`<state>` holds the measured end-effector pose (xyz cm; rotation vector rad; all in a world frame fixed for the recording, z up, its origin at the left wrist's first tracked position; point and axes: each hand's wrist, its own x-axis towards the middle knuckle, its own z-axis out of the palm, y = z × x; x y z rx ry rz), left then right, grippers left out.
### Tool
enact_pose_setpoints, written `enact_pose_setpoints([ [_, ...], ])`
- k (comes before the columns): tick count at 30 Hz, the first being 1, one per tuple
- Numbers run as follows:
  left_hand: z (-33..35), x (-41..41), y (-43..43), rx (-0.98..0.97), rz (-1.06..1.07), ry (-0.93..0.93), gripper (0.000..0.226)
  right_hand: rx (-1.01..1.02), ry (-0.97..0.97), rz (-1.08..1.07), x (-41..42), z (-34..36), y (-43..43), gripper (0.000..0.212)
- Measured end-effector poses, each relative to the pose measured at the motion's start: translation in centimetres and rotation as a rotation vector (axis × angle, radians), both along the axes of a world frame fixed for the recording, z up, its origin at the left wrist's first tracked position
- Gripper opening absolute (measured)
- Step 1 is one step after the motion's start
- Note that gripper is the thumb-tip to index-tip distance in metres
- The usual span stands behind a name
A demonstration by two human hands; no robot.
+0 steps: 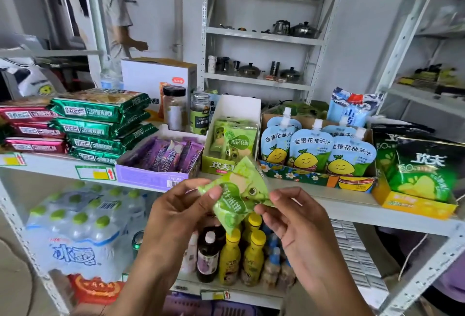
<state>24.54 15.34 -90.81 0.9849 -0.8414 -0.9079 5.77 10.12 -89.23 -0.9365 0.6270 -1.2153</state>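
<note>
I hold a small green snack packet (236, 196) in front of the shelf edge, tilted, with a cartoon face on it. My left hand (183, 211) pinches its left edge between thumb and fingers. My right hand (289, 215) pinches its right side. Right behind it on the shelf stands the open white and green display box (227, 164) with more of the same green packets (235, 140) inside.
On the white shelf (352, 205): stacked green and red biscuit packs (100, 127), a purple box of bars (161, 164), two jars (186, 109), juice pouches (317, 149), green chip bags (425, 167). Below stand bottles (231, 257) and a water pack (80, 230). A person (118, 18) stands behind left.
</note>
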Motion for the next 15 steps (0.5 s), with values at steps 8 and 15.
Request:
enact_pose_setpoints([
  [8,-0.1,-0.7,-0.2,-0.029,0.071,0.155,0.038,-0.046,0.062,0.001,0.3,-0.6,0.7,0.029],
  [15,0.1,-1.6,-0.2,-0.013,-0.008,0.312,0.01,-0.252,0.094,-0.109,0.1,0.0,1.8,0.035],
])
